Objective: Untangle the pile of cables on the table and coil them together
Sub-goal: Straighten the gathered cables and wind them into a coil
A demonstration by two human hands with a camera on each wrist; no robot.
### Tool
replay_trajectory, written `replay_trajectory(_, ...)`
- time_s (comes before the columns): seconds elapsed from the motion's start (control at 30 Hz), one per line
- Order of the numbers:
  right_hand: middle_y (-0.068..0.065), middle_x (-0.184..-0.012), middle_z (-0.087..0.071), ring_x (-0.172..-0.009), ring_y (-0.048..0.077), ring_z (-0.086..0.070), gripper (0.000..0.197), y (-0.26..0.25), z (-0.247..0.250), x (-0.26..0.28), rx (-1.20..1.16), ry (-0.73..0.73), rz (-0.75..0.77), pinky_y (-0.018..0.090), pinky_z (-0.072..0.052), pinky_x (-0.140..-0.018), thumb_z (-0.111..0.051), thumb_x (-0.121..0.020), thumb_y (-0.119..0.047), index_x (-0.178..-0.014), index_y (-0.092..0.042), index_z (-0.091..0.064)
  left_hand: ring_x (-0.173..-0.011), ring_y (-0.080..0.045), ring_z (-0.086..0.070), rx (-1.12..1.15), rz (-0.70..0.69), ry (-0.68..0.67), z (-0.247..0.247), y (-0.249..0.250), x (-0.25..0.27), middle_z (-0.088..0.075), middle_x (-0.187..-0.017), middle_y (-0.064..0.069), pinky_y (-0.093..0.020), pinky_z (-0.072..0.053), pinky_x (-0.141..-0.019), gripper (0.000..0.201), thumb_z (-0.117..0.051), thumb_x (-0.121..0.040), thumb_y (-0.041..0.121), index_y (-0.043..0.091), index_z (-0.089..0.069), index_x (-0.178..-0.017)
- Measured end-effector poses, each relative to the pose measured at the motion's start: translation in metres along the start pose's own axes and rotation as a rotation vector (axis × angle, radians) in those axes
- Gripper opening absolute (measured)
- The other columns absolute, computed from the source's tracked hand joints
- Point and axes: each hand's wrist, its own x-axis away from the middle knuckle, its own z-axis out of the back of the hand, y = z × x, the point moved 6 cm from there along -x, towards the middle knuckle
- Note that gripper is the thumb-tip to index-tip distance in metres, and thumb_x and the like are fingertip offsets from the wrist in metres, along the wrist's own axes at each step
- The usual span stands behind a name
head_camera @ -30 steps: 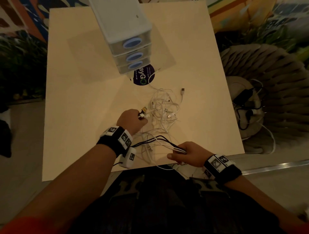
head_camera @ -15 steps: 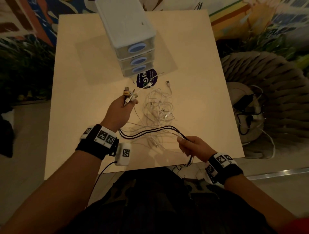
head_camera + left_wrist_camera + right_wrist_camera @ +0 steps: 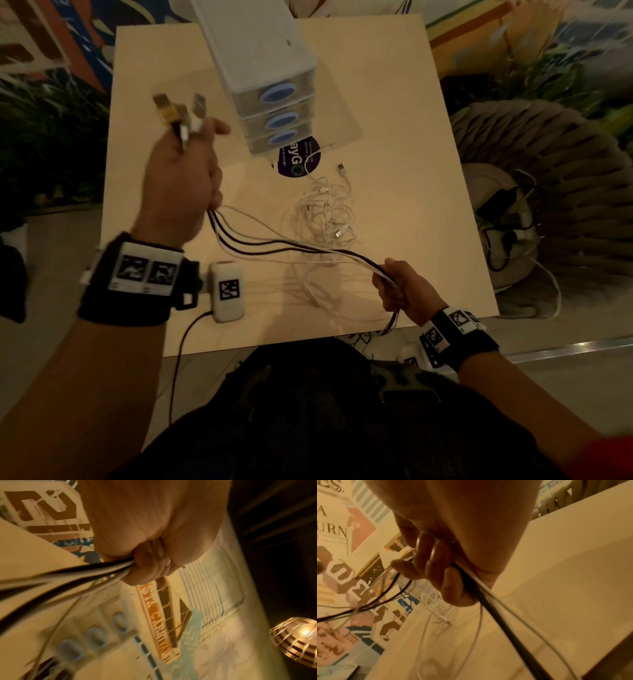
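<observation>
Cables, black and white, thin cords w/ USB plugs (image 3: 291,246): spanning above pale wooden table (image 3: 394,102). Left hand (image 3: 178,178) is fisting plug ends, raised; right hand (image 3: 400,291) is curling round same bundle near table's front edge. White tangled pile (image 3: 322,212) is lying mid-table. Advice: keep ends level, slide right hand along slowly, freeing snags.

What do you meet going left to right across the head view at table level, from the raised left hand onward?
left hand → held cable bundle → white cable pile → right hand → woven seat.
</observation>
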Motion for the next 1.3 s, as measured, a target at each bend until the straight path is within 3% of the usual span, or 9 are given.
replay_trajectory(0.17,-0.006,-0.049,-0.022,-0.043,0.013,-0.013,0.053,-0.027,-0.021,0.011,-0.261,-0.186,0.038,0.03,-0.012,-0.047,-0.067,-0.078,-0.062,-0.063,-0.018,-0.04,-0.041,-0.009,-0.021,-0.072,-0.006,-0.199,-0.014,0.058,0.025,-0.027,-0.055,0.004,-0.018,-0.022,-0.04,0.018,-0.054,-0.104,0.034,0.024,-0.063,-0.092)
replay_trajectory(0.3,-0.003,-0.051,-0.016,-0.047,0.016,-0.009,0.046,-0.055,-0.037,0.018,-0.33,-0.279,0.064,0.033,-0.009,-0.051,-0.05,-0.085,-0.058,-0.066,-0.017,-0.042,-0.044,-0.008,-0.048,-0.513,-0.082,-0.351,-0.046,0.051,0.05,-0.06,-0.057,0.009,-0.013,-0.038,-0.046,0.011,-0.074,-0.092,0.038,0.028,-0.068,-0.092)
replay_trajectory(0.47,-0.005,-0.05,-0.027,-0.046,0.016,-0.013,0.039,-0.072,-0.056,0.019,-0.284,-0.354,0.073,0.033,-0.014,-0.051,-0.058,-0.072,-0.051,-0.073,-0.013,-0.051,-0.071,0.013,-0.056,-0.747,-0.154,-0.569,-0.093,0.009,0.065,-0.064,-0.092,0.032,0.0,-0.04,-0.065,0.048,-0.086,-0.075,0.049,0.039,-0.056,-0.112)
replay_trajectory(0.57,-0.001,-0.05,-0.029,-0.046,0.017,-0.015,0.043,-0.074,-0.066,0.019,-0.154,-0.379,0.036,0.042,-0.004,-0.058,-0.063,-0.065,-0.049,-0.073,-0.007,-0.053,-0.104,-0.005,-0.061,-1.011,-0.322,-0.798,-0.12,-0.013,0.071,-0.065,-0.12,0.018,-0.025,-0.051,-0.084,0.073,-0.08,-0.076,0.056,0.04,-0.049,-0.14)
replay_trajectory(0.63,0.003,-0.054,-0.025,-0.047,0.018,-0.013,0.052,-0.075,-0.071,0.019,-0.076,-0.387,0.009,0.042,-0.006,-0.059,-0.071,-0.059,-0.053,-0.073,-0.006,-0.055,-0.095,-0.013,-0.062,-1.166,-0.332,-0.883,-0.128,-0.024,0.07,-0.066,-0.103,0.014,-0.031,-0.046,-0.073,0.049,-0.073,-0.082,0.058,0.035,-0.061,-0.123)
replay_trajectory(0.77,0.014,-0.068,-0.031,-0.045,0.016,-0.021,0.054,-0.082,-0.069,0.019,-0.054,-0.364,0.015,0.036,-0.013,-0.057,-0.071,-0.058,-0.047,-0.084,-0.001,-0.06,-0.077,-0.021,-0.058,-1.342,-0.322,-0.851,-0.123,-0.03,0.055,-0.053,-0.073,0.008,-0.031,-0.035,-0.059,0.031,-0.062,-0.093,0.056,0.027,-0.059,-0.083)
replay_trajectory(0.97,0.017,-0.08,-0.065,-0.07,0.028,-0.065,0.021,-0.048,-0.029,0.001,0.117,-0.231,0.011,0.041,-0.052,-0.075,-0.056,-0.075,-0.019,-0.08,-0.001,-0.067,-0.083,-0.02,-0.061,-1.245,-0.319,-0.867,-0.108,-0.022,0.051,-0.067,-0.087,0.006,-0.036,-0.048,-0.068,0.032,-0.059,-0.093,0.057,0.027,-0.068,-0.099)
replay_trajectory(1.13,0.011,-0.104,-0.076,-0.102,0.025,-0.068,0.026,0.0,-0.006,-0.007,0.433,-0.242,-0.147,0.048,-0.046,-0.106,-0.057,-0.075,-0.022,-0.09,-0.02,-0.078,-0.084,-0.02,-0.06,-1.213,-0.337,-0.848,-0.101,-0.018,0.052,-0.068,-0.089,0.005,-0.04,-0.05,-0.071,0.032,-0.058,-0.094,0.056,0.026,-0.067,-0.102)
replay_trajectory(1.3,0.001,-0.1,-0.076,-0.094,0.014,-0.069,0.069,0.002,0.006,0.001,0.396,-0.275,-0.141,0.029,-0.052,-0.089,-0.065,-0.055,-0.029,-0.114,0.008,-0.066,-0.066,-0.005,-0.053,-1.157,-0.289,-0.79,-0.087,-0.017,0.047,-0.059,-0.073,0.012,-0.034,-0.043,-0.062,0.032,-0.059,-0.093,0.056,0.027,-0.068,-0.098)
